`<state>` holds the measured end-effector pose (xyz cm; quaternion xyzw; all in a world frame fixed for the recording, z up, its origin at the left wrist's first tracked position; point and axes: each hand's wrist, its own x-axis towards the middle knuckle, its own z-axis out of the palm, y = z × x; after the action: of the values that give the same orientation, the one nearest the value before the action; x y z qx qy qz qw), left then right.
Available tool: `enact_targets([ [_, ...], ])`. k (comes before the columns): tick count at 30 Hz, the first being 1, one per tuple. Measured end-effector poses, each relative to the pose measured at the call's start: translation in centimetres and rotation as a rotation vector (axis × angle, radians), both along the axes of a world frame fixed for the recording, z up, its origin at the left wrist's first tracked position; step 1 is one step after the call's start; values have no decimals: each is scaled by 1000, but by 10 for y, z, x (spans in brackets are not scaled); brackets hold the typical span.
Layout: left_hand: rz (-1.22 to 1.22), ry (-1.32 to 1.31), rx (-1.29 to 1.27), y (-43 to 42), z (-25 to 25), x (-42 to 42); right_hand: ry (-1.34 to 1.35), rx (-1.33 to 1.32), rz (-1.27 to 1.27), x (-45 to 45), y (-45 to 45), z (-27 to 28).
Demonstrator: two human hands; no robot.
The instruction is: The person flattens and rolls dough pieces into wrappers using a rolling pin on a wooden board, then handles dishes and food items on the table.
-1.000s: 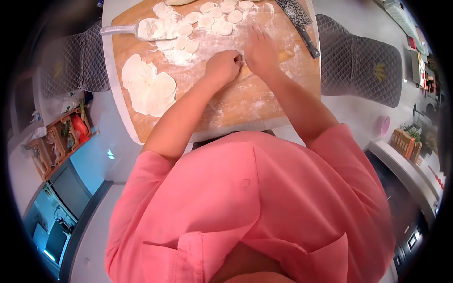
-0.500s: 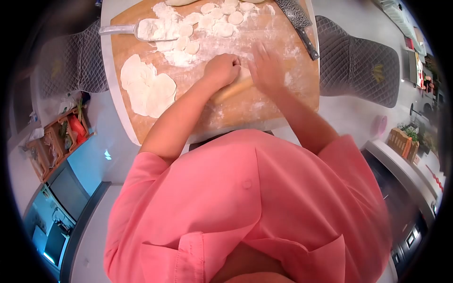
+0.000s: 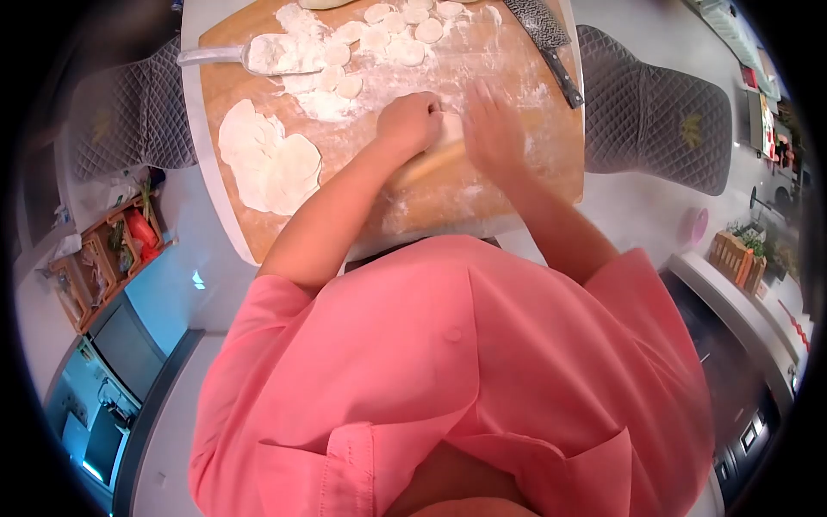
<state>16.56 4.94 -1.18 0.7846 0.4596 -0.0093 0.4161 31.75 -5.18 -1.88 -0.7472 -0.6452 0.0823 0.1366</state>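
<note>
Narrow in its grip, the left hand (image 3: 409,125) curls its fingers at the left edge of a dough piece (image 3: 450,129) on the floured surface (image 3: 439,202). Rightward, the open right hand (image 3: 495,138) lies over a slanted rolling pin (image 3: 431,164), apart from the far-right cleaver (image 3: 536,24).

The left hand (image 3: 409,123), fingers curled, holds the edge of a piece of dough (image 3: 450,129); the right hand (image 3: 495,133) lies outstretched over a rolling pin (image 3: 431,164). Flattened wrappers (image 3: 271,164), small dough rounds (image 3: 428,31), a floury scoop (image 3: 269,53) and a cleaver (image 3: 541,30) lie around them on the wooden board (image 3: 465,202).
</note>
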Motion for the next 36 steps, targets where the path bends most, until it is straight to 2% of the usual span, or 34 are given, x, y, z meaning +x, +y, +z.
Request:
enact_targets([
  [2, 80, -59, -101, 2, -13, -9, 20, -38, 74, 0, -26, 2],
  [4, 107, -114, -136, -8, -13, -15, -37, -6, 25, -2, -38, -5],
  [6, 141, -167, -171, -12, -2, -12, -32, 8, 33, -4, 3, -5],
  [8, 84, 3, 91, -10, 15, 4, -33, 28, 38, -9, 42, -7],
  [10, 42, 39, 36, -3, 21, 7, -25, 113, -123, -15, 57, -7],
  [12, -5, 66, -1, 6, 16, 3, 2, 45, -62, -10, 18, -8],
  [14, 178, -132, -108, 2, -11, -16, 31, -34, 11, -6, -25, 0],
  [16, 275, -171, -198, -5, -28, -26, -87, 2, 84, -6, -50, 7],
  [18, 371, -203, -296, -16, -25, -28, -84, 13, 69, -9, -18, -4],
  [20, 311, -157, -134, -18, -2, -17, -83, 37, 60, -13, 36, -16],
  [21, 315, -155, -136, -16, 4, -12, -72, 112, -17, -16, 61, -19],
  [23, 127, -16, 153, -10, 12, -6, -62, 185, -91, -18, 61, -20],
  [24, 127, -18, 159, -8, 13, -8, 3, 134, -53, -17, 47, -21],
  [27, 173, -18, 26, -6, -3, -19, 32, 59, 65, -8, -24, -3],
  [28, 290, -120, -118, -9, -22, -28, 11, 28, 142, -7, -40, 2],
  [29, 407, -221, -259, -9, -23, -33, 11, 30, 149, -8, -36, 1],
  [32, 340, -260, -362, -21, -18, -36, -10, 12, 62, -20, -15, -4],
  [33, 351, -260, -352, -21, -9, -31, -38, 5, 43, -23, 14, -4],
  [35, 222, -117, 95, -24, 7, -21, -57, -5, 43, -22, 51, -14],
  [36, 240, -109, 91, -26, 6, -21, -54, 68, -8, -23, 61, -19],
])
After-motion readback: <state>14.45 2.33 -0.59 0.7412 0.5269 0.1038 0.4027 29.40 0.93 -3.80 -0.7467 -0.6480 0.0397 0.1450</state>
